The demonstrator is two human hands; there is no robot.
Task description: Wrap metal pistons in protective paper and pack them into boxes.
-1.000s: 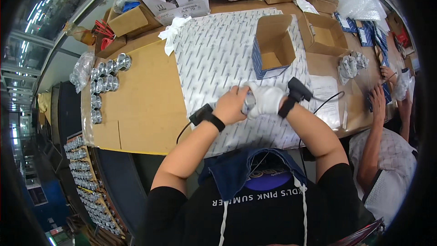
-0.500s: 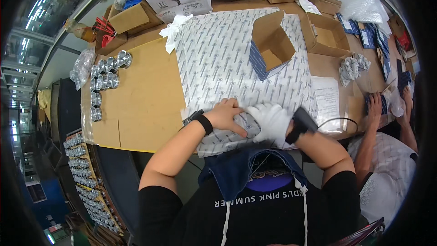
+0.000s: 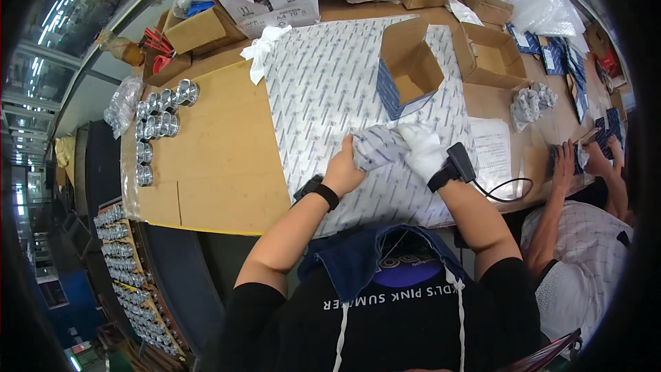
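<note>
Between my hands is a paper-wrapped bundle [image 3: 377,147], pale with dark printed marks, held just over the stack of printed wrapping paper [image 3: 323,76]. My bare left hand [image 3: 344,169] closes on its left end, wearing a black wrist strap. My right hand [image 3: 423,151], in a white glove with a black strap and small device at the wrist, grips the other end. What lies inside the wrapping is hidden. Just beyond the bundle, an open cardboard box [image 3: 389,93] with blue sides stands on the paper.
Several silver metal cylinders [image 3: 165,124] stand on cardboard [image 3: 227,165] at the left. An open shallow box [image 3: 499,55] and crumpled wrapped pieces [image 3: 530,105] lie to the right. A cable [image 3: 513,196] loops beside my right wrist. A co-worker's hands [image 3: 564,165] work at the far right.
Both hands have moved away from the table's near edge, lifting off the sheet with the bundle between them. The paper they were folding is now wrapped into a compact bundle.
</note>
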